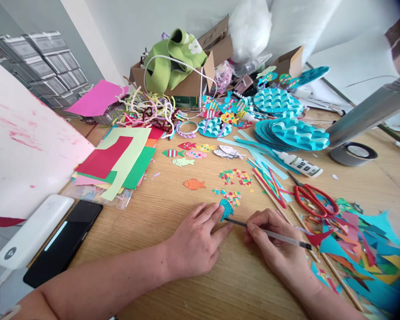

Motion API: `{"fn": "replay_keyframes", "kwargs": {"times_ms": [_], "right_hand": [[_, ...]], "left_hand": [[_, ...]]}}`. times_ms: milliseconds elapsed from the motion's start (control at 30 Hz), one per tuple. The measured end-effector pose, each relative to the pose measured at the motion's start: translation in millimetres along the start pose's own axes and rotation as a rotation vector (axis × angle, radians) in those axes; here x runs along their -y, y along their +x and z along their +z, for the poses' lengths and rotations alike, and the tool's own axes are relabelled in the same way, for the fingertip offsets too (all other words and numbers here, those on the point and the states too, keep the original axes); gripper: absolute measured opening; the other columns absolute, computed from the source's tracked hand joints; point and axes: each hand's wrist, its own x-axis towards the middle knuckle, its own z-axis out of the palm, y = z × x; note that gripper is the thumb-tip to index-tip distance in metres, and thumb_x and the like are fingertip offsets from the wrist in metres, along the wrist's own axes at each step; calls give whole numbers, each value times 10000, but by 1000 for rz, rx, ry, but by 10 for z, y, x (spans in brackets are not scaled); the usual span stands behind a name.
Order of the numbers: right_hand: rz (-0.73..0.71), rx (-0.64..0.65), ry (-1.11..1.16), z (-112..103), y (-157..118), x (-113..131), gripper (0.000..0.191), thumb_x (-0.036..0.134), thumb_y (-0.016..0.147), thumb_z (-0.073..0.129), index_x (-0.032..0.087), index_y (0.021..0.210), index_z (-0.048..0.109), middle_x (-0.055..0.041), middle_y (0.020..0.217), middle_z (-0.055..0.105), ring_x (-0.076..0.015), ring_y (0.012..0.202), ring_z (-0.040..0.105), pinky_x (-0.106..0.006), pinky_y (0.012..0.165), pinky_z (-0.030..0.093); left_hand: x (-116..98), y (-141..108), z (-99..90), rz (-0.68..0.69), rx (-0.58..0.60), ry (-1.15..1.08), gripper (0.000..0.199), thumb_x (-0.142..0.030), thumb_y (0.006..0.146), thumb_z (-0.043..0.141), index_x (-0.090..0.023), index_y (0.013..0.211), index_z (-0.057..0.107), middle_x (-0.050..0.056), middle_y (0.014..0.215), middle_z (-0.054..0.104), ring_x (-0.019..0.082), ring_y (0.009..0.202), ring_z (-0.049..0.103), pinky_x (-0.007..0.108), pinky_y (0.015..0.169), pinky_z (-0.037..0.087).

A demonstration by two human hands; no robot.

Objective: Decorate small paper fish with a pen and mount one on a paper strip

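Observation:
A small blue paper fish (pixel 226 209) with dark lines drawn on it lies on the wooden table. My left hand (pixel 198 238) rests flat, fingers spread, with fingertips at the fish's left edge. In my right hand (pixel 275 242) is a slim pen (pixel 278 235), its tip touching or close to the fish's lower end. Just beyond the fish are small coloured paper dots (pixel 231 195) and a heap of tiny triangles (pixel 236 176). An orange paper fish (pixel 194 184) lies farther left, below several patterned paper fish (pixel 182 162).
Red-handled scissors (pixel 315 201), a glue bottle (pixel 298 163), wooden sticks (pixel 342 282) and paper scraps (pixel 370 249) lie right. Coloured sheets (pixel 136 166), a phone (pixel 62 242) and a white power bank (pixel 33 231) are left. Blue wavy discs (pixel 291 133) and a tape roll (pixel 353 153) stand farther back.

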Motion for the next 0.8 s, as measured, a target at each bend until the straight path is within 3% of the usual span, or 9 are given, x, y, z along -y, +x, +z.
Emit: {"fn": "replay_keyframes", "kwargs": {"times_ms": [500, 800], "right_hand": [[-24, 17, 44, -1, -1, 14, 178, 234, 918, 549, 226, 741, 546, 15, 616, 584, -127, 509, 533, -239, 460, 394], [-4, -67, -2, 7, 26, -2, 156, 211, 897, 566, 230, 742, 564, 20, 614, 602, -123, 512, 548, -229, 462, 411]], "left_hand": [[0, -4, 5, -1, 4, -8, 487, -289, 900, 514, -124, 1358, 492, 211, 1456, 424, 312, 1410, 313, 484, 1154, 267], [0, -5, 5, -3, 4, 2, 473, -294, 912, 503, -133, 1357, 494, 206, 1451, 433, 309, 1411, 312, 479, 1146, 275]]}}
